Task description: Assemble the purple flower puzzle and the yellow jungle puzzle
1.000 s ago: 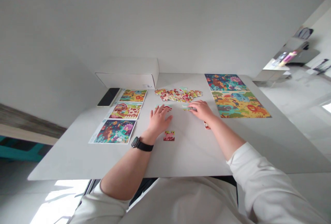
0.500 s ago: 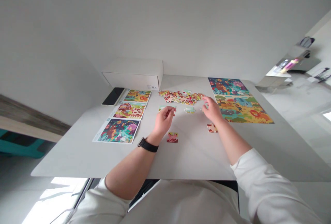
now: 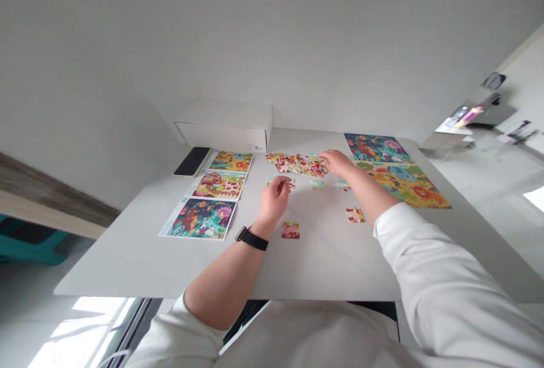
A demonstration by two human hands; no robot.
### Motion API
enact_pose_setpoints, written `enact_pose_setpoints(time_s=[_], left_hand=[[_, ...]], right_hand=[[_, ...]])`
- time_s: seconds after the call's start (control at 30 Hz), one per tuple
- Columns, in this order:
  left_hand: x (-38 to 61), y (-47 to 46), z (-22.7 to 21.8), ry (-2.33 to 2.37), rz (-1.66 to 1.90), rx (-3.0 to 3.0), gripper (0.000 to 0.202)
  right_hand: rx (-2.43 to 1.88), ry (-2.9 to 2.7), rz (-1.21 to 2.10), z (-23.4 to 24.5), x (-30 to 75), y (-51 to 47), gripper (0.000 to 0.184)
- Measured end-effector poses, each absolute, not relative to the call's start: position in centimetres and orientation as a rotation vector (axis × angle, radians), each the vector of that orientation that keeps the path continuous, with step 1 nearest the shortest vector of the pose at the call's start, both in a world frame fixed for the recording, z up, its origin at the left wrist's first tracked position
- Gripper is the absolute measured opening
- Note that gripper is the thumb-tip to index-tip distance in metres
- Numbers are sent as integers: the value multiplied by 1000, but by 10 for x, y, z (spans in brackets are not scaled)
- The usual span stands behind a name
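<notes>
My left hand [image 3: 275, 199], a dark watch on its wrist, is closed in a pinch over the middle of the table. A small red and white puzzle piece [image 3: 292, 184] shows at its fingertips. Reaching to the right side of a heap of puzzle pieces [image 3: 297, 165], my right hand [image 3: 339, 163] has its fingers drawn together; what they hold, if anything, is hidden. Pale green pieces [image 3: 316, 185] lie in a row in front of the heap, one [image 3: 342, 184] below my right hand. Nearer me are a pink piece [image 3: 290, 230] and a brown and white piece [image 3: 355, 214].
Three picture sheets [image 3: 204, 218] lie at the left beside a dark phone [image 3: 192, 161]. A white box [image 3: 223, 133] stands behind them against the wall. Two colourful pictures [image 3: 403, 178] lie at the right. The table's front edge [image 3: 323, 298] runs close to my body.
My right hand has moved left and away from me onto the heap, its fingers closing together. A pale green piece now shows on the table below it. The view has shifted slightly.
</notes>
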State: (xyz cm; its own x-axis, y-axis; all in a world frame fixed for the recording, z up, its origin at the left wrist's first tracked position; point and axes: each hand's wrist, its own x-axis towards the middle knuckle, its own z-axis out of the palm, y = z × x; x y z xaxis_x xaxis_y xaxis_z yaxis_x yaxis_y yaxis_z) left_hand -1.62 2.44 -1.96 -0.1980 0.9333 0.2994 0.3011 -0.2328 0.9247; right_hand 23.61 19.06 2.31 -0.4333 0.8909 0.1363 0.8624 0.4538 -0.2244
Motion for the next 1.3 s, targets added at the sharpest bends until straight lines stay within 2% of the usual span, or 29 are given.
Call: enact_pose_setpoints(time_s=[0.17,0.27,0.37,0.47,0.67,0.83,0.93,1.03,1.2,1.3], left_hand=[[-22,29,-19,1470,1505,1386,19],[-27,34,-17,1474,1571,1273,19],[-31,39,-17,1471,1642,1175,19],[-35,43,-16,1420,1692,1097,19],[-58,52,-5,1379,1932,921,9],[-74,53,7,1418,2036,883,5],[-62,45,7,1357,1937,978,10],[-39,32,1,1260,1700,1199,17],[-8,14,-15,1263,1279,1537,36],[-5,11,-17,1278,1211,1610,26]], right_hand=[[-1510,-2603,198,19,219,206,51],[-1484,-2649,143,16,218,206,50],[-1453,-2610,54,16,222,200,45],[-1427,-2522,77,21,229,187,29],[-1304,-2134,516,35,238,140,14],[-1109,-1739,923,26,226,84,25],[-1064,-1469,1187,8,212,55,43],[-1093,-1270,1316,-8,199,39,55],[-1029,-1125,1407,-16,189,34,45],[-1032,-1150,1442,-15,187,32,41]])
